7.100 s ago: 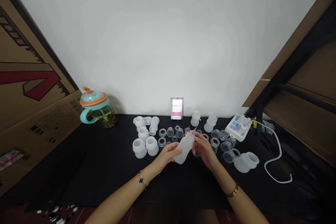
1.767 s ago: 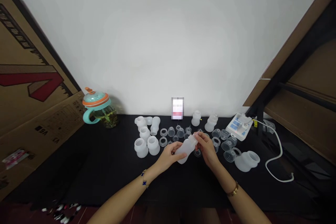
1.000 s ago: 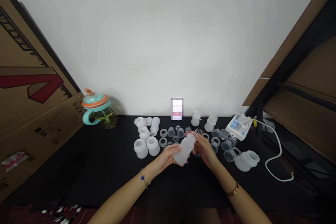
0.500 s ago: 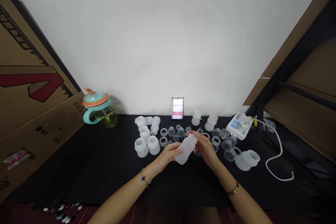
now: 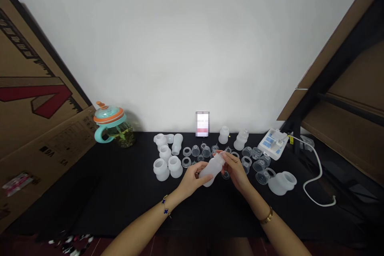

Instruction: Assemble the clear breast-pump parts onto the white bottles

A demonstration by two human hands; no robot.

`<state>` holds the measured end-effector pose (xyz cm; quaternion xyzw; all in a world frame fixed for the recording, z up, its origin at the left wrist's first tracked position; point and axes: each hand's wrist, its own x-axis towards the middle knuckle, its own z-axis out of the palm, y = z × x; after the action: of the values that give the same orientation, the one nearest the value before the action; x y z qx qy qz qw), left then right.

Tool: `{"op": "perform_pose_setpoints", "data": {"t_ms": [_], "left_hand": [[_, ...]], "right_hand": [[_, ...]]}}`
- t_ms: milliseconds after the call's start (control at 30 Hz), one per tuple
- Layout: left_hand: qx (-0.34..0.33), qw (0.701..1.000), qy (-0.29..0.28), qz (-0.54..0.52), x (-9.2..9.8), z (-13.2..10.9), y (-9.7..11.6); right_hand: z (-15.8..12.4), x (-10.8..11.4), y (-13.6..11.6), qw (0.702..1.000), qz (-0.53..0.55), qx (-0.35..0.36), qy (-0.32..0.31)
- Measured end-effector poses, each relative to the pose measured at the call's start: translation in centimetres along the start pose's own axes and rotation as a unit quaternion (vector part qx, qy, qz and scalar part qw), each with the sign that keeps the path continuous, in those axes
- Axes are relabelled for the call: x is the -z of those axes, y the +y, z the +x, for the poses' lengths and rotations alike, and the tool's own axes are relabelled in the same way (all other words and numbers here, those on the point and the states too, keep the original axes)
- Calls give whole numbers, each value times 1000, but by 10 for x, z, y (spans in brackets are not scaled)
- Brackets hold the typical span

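A frosted white plastic bottle (image 5: 211, 169) is held tilted above the black table (image 5: 120, 184), its neck pointing up and to the right. My left hand (image 5: 192, 178) is wrapped round its lower body. My right hand (image 5: 234, 169) pinches at the bottle's neck, fingers closed on the top end; whether a small part sits under them is hidden. Around the hands lie several clear rings and caps (image 5: 205, 152).
White bottles (image 5: 166, 164) stand left of the hands, two more (image 5: 240, 141) at the back. A large white bottle (image 5: 282, 184) lies at right near a white device (image 5: 271, 145) with a cable (image 5: 315, 184). A teal-and-orange lidded cup (image 5: 111, 125) and cardboard boxes (image 5: 33, 108) are at left.
The bottle has tipped a little flatter and lower in my hands compared with half a second ago. Both hands stay on it; the table items have not moved.
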<state>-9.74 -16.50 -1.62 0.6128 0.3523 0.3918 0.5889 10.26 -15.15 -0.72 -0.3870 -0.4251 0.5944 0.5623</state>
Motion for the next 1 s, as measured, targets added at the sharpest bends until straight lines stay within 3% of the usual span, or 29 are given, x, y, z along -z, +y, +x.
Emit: {"op": "perform_pose_setpoints", "data": {"t_ms": [167, 300, 400, 600, 800, 1000], "left_hand": [[-24, 991, 42, 125, -1, -3, 1], [-43, 984, 55, 163, -1, -3, -1], [-21, 994, 34, 98, 0, -1, -2], [34, 992, -79, -88, 5, 3, -4], [111, 969, -109, -191, 5, 0, -3], [120, 963, -115, -211, 5, -1, 2]], "right_hand": [[1, 2, 2, 1000, -11, 5, -6], [2, 1, 3, 1000, -15, 3, 4], [2, 1, 3, 1000, -13, 2, 11], [-2, 1, 2, 1000, 2, -10, -11], [-4, -1, -1, 999, 9, -11, -48], [-5, -1, -2, 998, 18, -10, -53]]}}
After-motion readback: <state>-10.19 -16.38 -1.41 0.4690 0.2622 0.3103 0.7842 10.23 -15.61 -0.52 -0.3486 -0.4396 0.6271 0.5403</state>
